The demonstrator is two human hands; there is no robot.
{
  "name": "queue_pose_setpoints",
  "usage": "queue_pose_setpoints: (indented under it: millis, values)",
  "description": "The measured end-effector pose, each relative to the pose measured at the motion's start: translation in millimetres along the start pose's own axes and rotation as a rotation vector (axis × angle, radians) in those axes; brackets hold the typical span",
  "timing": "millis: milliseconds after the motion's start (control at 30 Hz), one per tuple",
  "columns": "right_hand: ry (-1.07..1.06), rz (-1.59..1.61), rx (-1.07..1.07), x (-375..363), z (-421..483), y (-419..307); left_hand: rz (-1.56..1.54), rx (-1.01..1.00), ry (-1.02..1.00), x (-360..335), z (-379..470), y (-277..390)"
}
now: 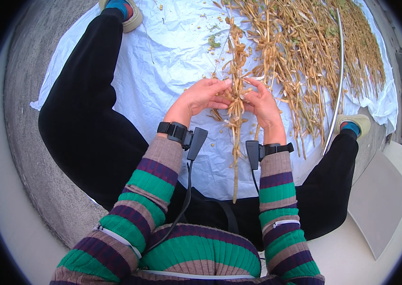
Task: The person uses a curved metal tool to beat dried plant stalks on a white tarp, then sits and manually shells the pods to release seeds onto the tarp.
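A dried soybean plant [236,124] with tan pods stretches away from my lap, its bare stem end pointing towards me. My left hand [204,95] grips pods on the plant's left side between thumb and fingers. From the right, my right hand [266,105] pinches pods at about the same height on the stem, with its index finger raised near a split pod [256,78]. My fingertips and the pod cluster partly hide each other. Both wrists carry black strapped devices with cables.
A white plastic sheet [172,53] lies between my outstretched legs. Loose soybeans and a green leaf [214,41] are scattered on it. More dried soybean plants [293,46] are heaped at the right, with a metal pole [340,71] across them. A grey flat panel [381,203] lies beyond my right leg.
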State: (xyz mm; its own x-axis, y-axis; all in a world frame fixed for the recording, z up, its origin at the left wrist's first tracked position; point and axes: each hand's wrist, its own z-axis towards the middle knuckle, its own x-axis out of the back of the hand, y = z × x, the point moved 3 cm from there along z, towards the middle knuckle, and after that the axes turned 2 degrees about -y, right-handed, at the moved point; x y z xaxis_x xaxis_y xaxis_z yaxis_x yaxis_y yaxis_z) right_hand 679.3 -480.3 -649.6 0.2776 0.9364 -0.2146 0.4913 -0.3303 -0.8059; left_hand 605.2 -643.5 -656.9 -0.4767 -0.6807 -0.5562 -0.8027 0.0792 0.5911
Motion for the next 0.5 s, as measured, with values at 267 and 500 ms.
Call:
queue_pose_setpoints:
  millis: [267,500]
  values:
    - [0.054,0.085,-0.019,-2,-3,0,0.127,-0.068,0.045,5,9,-11]
    - [-0.041,0.035,-0.035,-8,-2,7,0.166,-0.149,0.22,6,17,-9]
